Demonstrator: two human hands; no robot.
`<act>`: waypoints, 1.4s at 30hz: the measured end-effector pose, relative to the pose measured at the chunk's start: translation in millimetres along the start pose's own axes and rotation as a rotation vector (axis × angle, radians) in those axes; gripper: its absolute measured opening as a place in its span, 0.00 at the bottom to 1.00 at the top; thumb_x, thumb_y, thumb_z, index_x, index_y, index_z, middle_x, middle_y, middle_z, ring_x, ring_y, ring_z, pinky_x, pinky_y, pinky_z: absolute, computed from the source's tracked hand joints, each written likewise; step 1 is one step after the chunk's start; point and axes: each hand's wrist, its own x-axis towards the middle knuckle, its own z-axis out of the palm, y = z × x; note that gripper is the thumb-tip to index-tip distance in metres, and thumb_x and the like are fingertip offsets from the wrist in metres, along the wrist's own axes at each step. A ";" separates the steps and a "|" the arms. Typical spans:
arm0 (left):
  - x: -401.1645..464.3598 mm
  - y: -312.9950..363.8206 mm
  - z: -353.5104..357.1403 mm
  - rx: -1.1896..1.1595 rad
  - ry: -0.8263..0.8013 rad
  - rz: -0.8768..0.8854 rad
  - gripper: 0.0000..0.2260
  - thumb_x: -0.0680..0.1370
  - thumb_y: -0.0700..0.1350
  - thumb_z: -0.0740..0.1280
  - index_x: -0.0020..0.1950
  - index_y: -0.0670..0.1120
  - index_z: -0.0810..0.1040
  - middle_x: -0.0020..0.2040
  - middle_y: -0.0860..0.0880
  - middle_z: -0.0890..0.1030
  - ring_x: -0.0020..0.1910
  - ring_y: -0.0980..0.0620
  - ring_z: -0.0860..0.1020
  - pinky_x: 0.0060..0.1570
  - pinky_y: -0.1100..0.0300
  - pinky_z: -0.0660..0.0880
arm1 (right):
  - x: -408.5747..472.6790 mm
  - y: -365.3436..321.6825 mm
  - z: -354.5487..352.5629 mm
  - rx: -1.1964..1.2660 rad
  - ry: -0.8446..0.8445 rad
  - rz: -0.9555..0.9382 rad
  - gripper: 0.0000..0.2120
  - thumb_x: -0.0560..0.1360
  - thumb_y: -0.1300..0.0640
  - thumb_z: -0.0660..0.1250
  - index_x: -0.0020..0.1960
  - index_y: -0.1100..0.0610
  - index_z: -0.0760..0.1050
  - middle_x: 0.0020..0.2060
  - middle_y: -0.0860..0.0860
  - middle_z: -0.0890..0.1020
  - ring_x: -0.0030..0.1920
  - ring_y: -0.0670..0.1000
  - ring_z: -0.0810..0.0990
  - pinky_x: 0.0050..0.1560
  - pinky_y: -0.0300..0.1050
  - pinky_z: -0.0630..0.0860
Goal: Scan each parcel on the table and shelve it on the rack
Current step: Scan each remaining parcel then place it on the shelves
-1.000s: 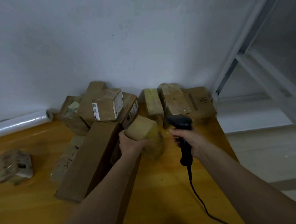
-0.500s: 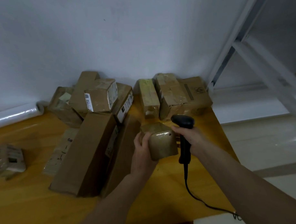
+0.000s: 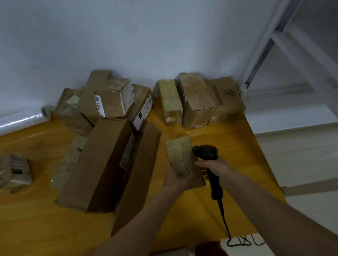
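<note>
The left hand [image 3: 175, 177] grips a small taped parcel [image 3: 181, 156] from below, holding it above the tabletop [image 3: 232, 144] towards its right edge. The right hand [image 3: 216, 169] is wrapped round the handle of a black scanner [image 3: 207, 155], whose head sits just beside the parcel. More cardboard parcels [image 3: 110, 118] crowd the tabletop's far edge by the wall, and the white rack [image 3: 288, 52] stands beyond its far right corner.

Both forearms are bare up to the frame edge (no sleeve, watch or ring shows); left hand [image 3: 174, 178] and right hand [image 3: 216, 167] ungloved.
</note>
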 end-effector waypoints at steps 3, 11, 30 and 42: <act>10.6 -9.2 10.2 0.179 0.107 -0.070 0.41 0.67 0.43 0.79 0.73 0.46 0.59 0.67 0.46 0.69 0.67 0.47 0.70 0.61 0.48 0.74 | 3.0 8.4 -3.8 0.052 -0.001 0.018 0.20 0.72 0.59 0.75 0.62 0.61 0.75 0.53 0.58 0.81 0.50 0.57 0.81 0.48 0.53 0.76; 19.0 -3.3 58.6 0.626 0.397 -0.238 0.63 0.58 0.63 0.80 0.78 0.49 0.39 0.76 0.41 0.51 0.74 0.40 0.54 0.69 0.43 0.60 | 4.2 15.7 -18.4 0.165 0.064 -0.018 0.16 0.72 0.60 0.75 0.57 0.60 0.76 0.51 0.57 0.81 0.53 0.58 0.80 0.56 0.57 0.77; 27.9 -8.8 -18.6 -0.320 -0.321 -0.416 0.37 0.68 0.31 0.74 0.70 0.55 0.64 0.66 0.45 0.74 0.63 0.40 0.73 0.53 0.34 0.74 | -3.3 4.5 -26.0 0.212 0.033 -0.136 0.08 0.71 0.63 0.74 0.49 0.61 0.79 0.48 0.60 0.84 0.51 0.60 0.82 0.55 0.56 0.78; 33.9 21.3 -54.7 0.119 -0.416 -0.434 0.47 0.63 0.43 0.79 0.76 0.59 0.59 0.66 0.44 0.74 0.63 0.40 0.72 0.62 0.37 0.69 | -9.0 -0.8 -23.1 0.090 0.113 -0.199 0.07 0.71 0.63 0.74 0.45 0.58 0.76 0.42 0.57 0.79 0.42 0.54 0.77 0.46 0.53 0.77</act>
